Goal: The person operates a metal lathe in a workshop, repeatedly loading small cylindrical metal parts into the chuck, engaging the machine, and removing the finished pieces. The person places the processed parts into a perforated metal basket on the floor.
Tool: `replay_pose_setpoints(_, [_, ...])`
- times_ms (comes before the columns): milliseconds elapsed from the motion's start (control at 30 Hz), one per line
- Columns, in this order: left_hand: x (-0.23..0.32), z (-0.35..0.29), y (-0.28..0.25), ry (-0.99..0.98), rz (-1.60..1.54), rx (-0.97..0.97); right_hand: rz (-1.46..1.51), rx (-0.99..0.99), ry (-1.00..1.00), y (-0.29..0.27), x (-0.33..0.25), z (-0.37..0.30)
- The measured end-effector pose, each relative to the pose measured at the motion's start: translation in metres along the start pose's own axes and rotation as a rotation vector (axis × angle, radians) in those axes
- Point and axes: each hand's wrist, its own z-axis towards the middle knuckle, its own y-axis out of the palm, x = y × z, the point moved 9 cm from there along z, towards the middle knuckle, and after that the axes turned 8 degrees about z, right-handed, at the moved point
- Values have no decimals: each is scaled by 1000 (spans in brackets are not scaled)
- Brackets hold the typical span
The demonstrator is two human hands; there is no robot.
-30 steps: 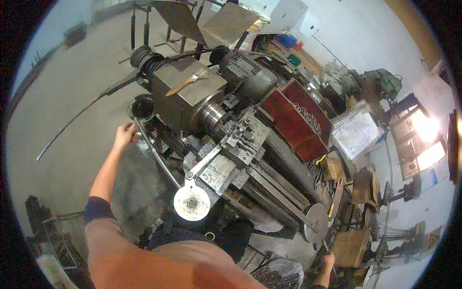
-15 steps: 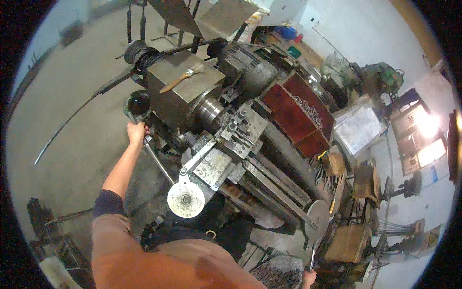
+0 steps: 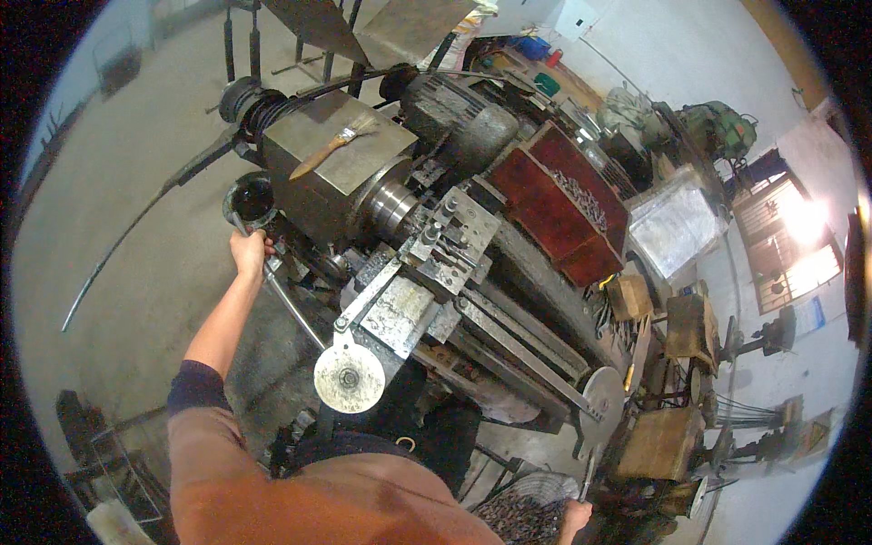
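Note:
My left hand (image 3: 252, 252) is closed around a long metal lever (image 3: 295, 305) on the near left side of a lathe-like machine. Just beyond that hand is a round dark cup-shaped part (image 3: 252, 200). At the lower right, my right hand (image 3: 573, 517) is wrapped round a thin metal handle (image 3: 589, 474), which hangs below a grey disc (image 3: 603, 400). Between my hands, a pale round disc (image 3: 350, 377) joins a flat metal arm. A tool block with bolts (image 3: 454, 241) sits by the shiny cylindrical spindle (image 3: 392, 208).
A paintbrush (image 3: 324, 153) lies on the metal headstock box (image 3: 363, 136). Behind the machine stand a motor (image 3: 461, 118) and a red tray (image 3: 545, 213) with metal pieces. A mesh-like container of dark bits (image 3: 531, 509) is beside my right hand. A long rod (image 3: 118, 250) juts out left.
The view has shifted slightly, and the machine sits a little further left in it. Both hands keep their grips; any turning of the lever or handle is too small to tell.

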Motion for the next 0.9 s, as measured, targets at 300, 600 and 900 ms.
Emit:
replay_pose_setpoints(300, [15, 0, -4, 103, 172, 62, 71, -196, -141, -4, -16, -17])
replay_pose_setpoints(600, [0, 48, -23, 215, 716, 174, -96, 188, -340, 25, -5, 155])
replay_pose_setpoints(900, [-29, 29, -92, -17, 157, -16, -29, 2, -234, 34, 10, 154])
